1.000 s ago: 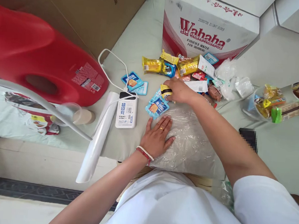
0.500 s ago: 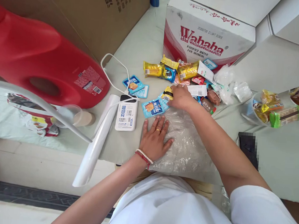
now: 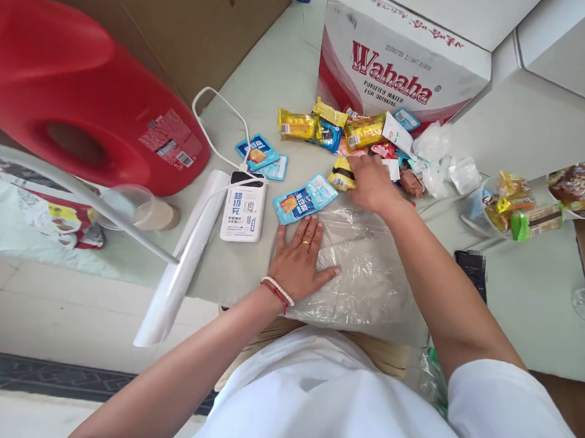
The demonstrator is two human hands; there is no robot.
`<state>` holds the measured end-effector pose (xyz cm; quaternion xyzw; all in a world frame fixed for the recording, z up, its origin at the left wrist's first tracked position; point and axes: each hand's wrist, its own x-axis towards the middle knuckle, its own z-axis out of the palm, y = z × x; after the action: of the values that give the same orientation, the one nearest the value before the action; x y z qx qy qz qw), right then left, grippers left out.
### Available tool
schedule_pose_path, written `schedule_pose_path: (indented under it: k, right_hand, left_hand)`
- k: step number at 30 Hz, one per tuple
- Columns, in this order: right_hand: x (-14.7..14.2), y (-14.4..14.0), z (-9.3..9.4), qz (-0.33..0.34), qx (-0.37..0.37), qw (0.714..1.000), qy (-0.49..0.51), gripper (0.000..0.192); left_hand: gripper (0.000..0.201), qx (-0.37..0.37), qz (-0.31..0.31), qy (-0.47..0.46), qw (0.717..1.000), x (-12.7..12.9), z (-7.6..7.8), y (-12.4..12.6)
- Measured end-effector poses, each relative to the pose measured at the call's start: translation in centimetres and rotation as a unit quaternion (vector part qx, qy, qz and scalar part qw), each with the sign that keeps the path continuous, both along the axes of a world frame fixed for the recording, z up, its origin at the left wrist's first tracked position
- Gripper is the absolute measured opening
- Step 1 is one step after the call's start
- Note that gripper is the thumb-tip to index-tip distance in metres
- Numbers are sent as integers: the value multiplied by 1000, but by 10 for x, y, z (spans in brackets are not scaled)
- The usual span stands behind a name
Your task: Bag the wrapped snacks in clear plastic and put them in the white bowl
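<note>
My left hand (image 3: 297, 259) lies flat, fingers stretched out, partly on a clear plastic bag (image 3: 369, 271). Just beyond its fingertips is a blue snack packet (image 3: 304, 200). My right hand (image 3: 372, 183) is closed on the edge of a small yellow snack packet (image 3: 342, 174) with a black band; its fingertips are partly hidden. Beyond that hand lies a pile of wrapped snacks, among them a yellow packet (image 3: 296, 124) and a blue-and-yellow packet (image 3: 329, 129). Two more blue packets (image 3: 257, 152) rest to the left.
A white power bank (image 3: 243, 209) with a cable and a white roll (image 3: 184, 258) lie left, near a big red jug (image 3: 105, 92). Behind the snacks stands a Wahaha carton (image 3: 398, 59). On the right are a bowl of snacks (image 3: 473, 218) and a black phone-like object (image 3: 472, 271).
My right hand has moved right with the yellow packet, away from the blue packet, which now shows fully. My left hand stays flat on the bag. The view has shifted slightly.
</note>
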<state>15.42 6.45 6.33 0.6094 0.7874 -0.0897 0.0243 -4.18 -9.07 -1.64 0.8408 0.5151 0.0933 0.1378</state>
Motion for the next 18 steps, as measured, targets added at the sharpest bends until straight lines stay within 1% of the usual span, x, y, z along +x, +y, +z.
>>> schedule_pose_path:
  k: [2,3,5,6,8,9,10,12,14,15,16,18]
  right_hand:
    - [11,-20,19,-19,36,998,38,71]
    - [16,-34,28,-20,41,997,59,73]
    - [24,-70,39,-1,13,995,98,76]
    - [27,-90,40,17,-18,993,117,76]
    - [34,-132,30,49,-84,984,148,75]
    - [38,-152,21,47,-105,981,154,75]
    - [44,-170,10,32,-116,981,154,75]
    - [59,-199,-12,-19,-116,983,143,76]
    - [77,-220,-27,-64,-102,984,134,75]
    - [85,-227,-31,-77,-91,984,134,73]
    - [93,-232,-32,-84,-79,984,135,72]
    - [102,-236,-28,-81,-54,985,142,69]
  left_hand:
    - [93,-2,-14,-3,1000,-1,0,-2]
    - [91,-3,-25,-7,1000,-1,1,-3]
    - [88,-6,-48,-15,999,-1,2,-6]
    - [87,-7,-58,-18,998,-1,2,-7]
    - [87,-8,-67,-21,998,-1,4,-8]
    - [86,-9,-67,-20,998,-1,5,-8]
    - [86,-11,-64,-18,998,-2,6,-8]
    - [84,-15,-55,-12,998,-5,7,-6]
    - [84,-18,-50,-4,999,-9,8,-6]
    - [84,-19,-51,0,998,-11,7,-7]
    - [85,-19,-53,5,998,-14,7,-8]
    - [85,-17,-57,13,998,-16,5,-10]
